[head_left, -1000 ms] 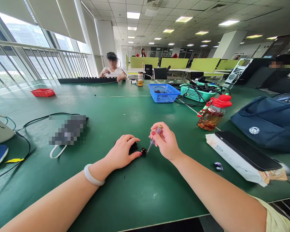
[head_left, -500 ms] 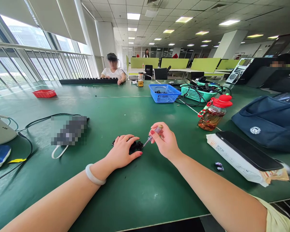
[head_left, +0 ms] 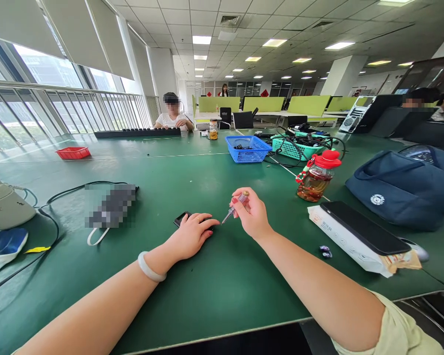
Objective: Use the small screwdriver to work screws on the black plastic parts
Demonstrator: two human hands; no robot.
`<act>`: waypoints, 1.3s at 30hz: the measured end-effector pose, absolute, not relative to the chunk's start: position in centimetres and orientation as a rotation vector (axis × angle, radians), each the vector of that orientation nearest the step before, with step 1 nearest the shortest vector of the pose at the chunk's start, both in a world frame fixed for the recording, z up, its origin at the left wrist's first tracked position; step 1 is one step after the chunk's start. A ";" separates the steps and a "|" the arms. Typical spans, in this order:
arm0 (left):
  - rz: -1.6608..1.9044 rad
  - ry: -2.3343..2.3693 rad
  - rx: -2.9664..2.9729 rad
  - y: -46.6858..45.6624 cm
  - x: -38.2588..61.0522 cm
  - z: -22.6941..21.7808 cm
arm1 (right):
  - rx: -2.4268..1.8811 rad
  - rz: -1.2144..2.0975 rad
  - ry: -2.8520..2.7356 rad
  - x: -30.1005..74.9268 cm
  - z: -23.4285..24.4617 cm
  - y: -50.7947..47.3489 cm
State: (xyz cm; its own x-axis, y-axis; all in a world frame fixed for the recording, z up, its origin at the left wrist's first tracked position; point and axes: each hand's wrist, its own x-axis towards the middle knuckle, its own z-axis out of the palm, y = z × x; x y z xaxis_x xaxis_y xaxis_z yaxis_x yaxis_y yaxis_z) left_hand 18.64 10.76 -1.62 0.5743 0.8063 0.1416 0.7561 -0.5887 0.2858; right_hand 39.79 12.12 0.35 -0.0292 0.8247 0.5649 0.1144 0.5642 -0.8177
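My right hand point(head_left: 253, 217) is closed round a small clear-handled screwdriver point(head_left: 234, 208), its tip slanting down and left toward my left hand. My left hand point(head_left: 192, 235) lies curled over a small flat black object point(head_left: 181, 218) on the green table point(head_left: 207, 291); only the object's left corner shows past the fingers. A pale bangle point(head_left: 150, 268) sits on my left wrist. The screwdriver tip hovers just right of my left fingertips, a little above the table.
Right of my arm lie a dark phone point(head_left: 358, 231) on a white packet point(head_left: 340, 244), a red-capped bottle point(head_left: 316, 177), a navy bag point(head_left: 403, 187) and a tiny dark part point(head_left: 324, 252). Blue point(head_left: 247, 148), teal and red baskets stand farther back; people sit at the far end.
A small round black part beside my left fingertips a second ago is hidden now. My left hand slid over the black object. The screwdriver tip lifted slightly. The camera shifted.
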 end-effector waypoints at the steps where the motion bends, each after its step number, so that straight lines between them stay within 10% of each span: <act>1: 0.419 1.326 2.584 10.7 18.6 -1.6 | -0.834 0.689 -1.506 39.9 0.3 12.2; 39: 0.350 1.634 2.554 9.9 18.3 -1.4 | -0.871 0.791 -1.370 40.1 -0.1 13.0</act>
